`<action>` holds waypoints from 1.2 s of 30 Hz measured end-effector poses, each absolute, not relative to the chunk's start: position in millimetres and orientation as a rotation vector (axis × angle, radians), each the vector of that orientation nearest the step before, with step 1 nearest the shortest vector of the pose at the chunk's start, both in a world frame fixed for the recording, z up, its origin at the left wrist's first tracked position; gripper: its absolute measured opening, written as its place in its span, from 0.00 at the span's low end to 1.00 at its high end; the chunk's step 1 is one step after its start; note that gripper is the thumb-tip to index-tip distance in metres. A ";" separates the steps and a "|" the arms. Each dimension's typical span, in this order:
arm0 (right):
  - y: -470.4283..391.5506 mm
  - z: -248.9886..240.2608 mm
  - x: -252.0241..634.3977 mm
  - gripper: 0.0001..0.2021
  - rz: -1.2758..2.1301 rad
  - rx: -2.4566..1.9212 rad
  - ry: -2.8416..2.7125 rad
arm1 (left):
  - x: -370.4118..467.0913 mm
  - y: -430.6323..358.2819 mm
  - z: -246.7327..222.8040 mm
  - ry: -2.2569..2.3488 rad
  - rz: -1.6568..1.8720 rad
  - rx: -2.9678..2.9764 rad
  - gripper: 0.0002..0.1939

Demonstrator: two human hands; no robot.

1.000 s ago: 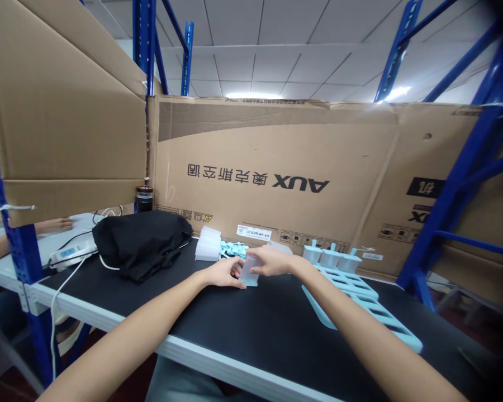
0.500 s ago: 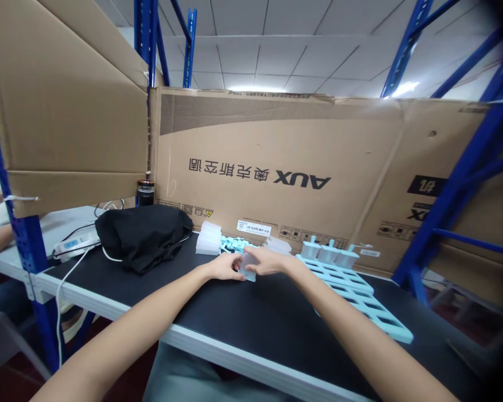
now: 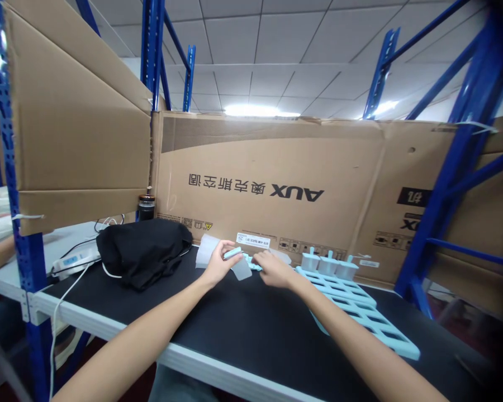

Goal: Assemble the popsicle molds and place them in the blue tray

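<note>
My left hand is closed, with a light blue popsicle-mold stick between thumb and fingers. Just below that stick is a tilted translucent popsicle mold cup; I cannot tell whether the hand also supports it. To its right, my right hand has its fingers curled at a pile of light blue sticks. Its fingertips are partly hidden, and what they grip does not show. More translucent mold cups lie behind my left hand.
A light blue mold rack with rows of slots lies at right; several filled cups stand at its far end. At left is a black cloth bundle beside a white power strip. A cardboard panel walls the back.
The translucent cup was between both hands; now the hands are apart. My left hand has risen and holds a blue stick, while my right hand has moved right to the pile. The view tilted up.
</note>
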State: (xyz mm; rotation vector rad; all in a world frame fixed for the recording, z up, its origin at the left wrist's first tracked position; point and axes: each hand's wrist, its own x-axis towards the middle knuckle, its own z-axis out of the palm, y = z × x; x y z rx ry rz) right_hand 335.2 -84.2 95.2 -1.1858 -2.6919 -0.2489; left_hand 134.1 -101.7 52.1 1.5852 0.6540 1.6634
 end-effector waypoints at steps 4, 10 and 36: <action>-51.5 107.5 312.9 0.10 -0.504 -1.516 -2.554 | 135.4 -110.1 46.6 0.802 1.483 2.001 0.18; -28.1 106.6 273.3 0.10 -0.237 -1.326 -2.734 | 136.8 -129.0 43.6 0.923 0.936 2.496 0.27; -78.5 158.4 345.1 0.18 0.374 -1.086 -2.384 | 134.7 -128.1 42.0 0.971 0.958 2.608 0.33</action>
